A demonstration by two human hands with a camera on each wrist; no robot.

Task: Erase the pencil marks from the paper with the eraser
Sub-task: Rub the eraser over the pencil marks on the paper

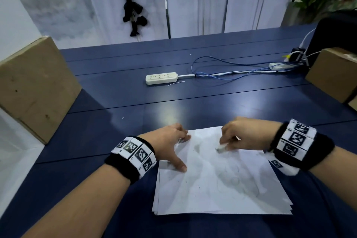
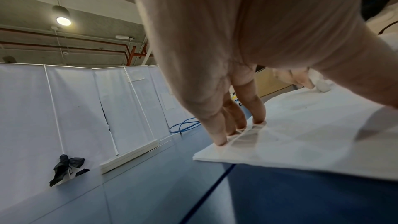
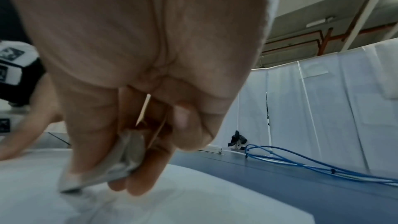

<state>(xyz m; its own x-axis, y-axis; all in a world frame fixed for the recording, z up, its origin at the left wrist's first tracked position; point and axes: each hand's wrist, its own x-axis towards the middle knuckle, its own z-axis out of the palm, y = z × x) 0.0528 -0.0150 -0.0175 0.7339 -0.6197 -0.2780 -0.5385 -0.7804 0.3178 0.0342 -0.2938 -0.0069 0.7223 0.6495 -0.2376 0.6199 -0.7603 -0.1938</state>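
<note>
Eraser [image 1: 220, 149] pinched in right hand [image 1: 242, 135] fingers; left hand [image 1: 170, 145] fingers spread, pressing paper [image 1: 222, 189] — rub w/ short light strokes, keep sheet pinned.

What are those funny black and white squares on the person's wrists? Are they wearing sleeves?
Each wrist wears a black fabric wristband: one on the left wrist, one on the right wrist. Around each band runs a ring of white square tiles printed with blocky black patterns, like pixel codes, with tiny numbers beside them. No sleeves show; both forearms are bare, and the fingers carry no rings or gloves.
</note>
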